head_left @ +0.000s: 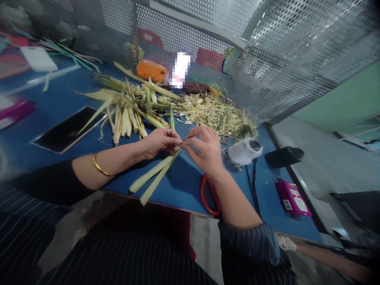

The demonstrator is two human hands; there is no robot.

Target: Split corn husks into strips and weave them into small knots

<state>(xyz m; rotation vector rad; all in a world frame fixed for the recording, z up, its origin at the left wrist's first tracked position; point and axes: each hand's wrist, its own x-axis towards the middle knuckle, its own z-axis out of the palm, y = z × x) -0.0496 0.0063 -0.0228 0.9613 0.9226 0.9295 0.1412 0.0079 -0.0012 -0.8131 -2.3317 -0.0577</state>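
Pale green strips of dried husk [158, 172] hang toward the table's front edge from my left hand [162, 142], whose fingers pinch them. My right hand [204, 148] meets it fingertip to fingertip. Its thumb and forefinger are pressed together at the upper end of the strips; what they grip is too small to make out. Below my right wrist lie scissors with red handles [204, 198], their blades hidden. Just behind my hands is a pile of longer husks [127, 114].
Shredded husk scraps [216, 113] are heaped at the back. To the right stand a white spool [245, 150], a black cylinder [284, 156] and a magenta power strip [293, 198]. A dark-screened tablet or phone [68, 128] lies left. A perforated metal screen [190, 35] bounds the table.
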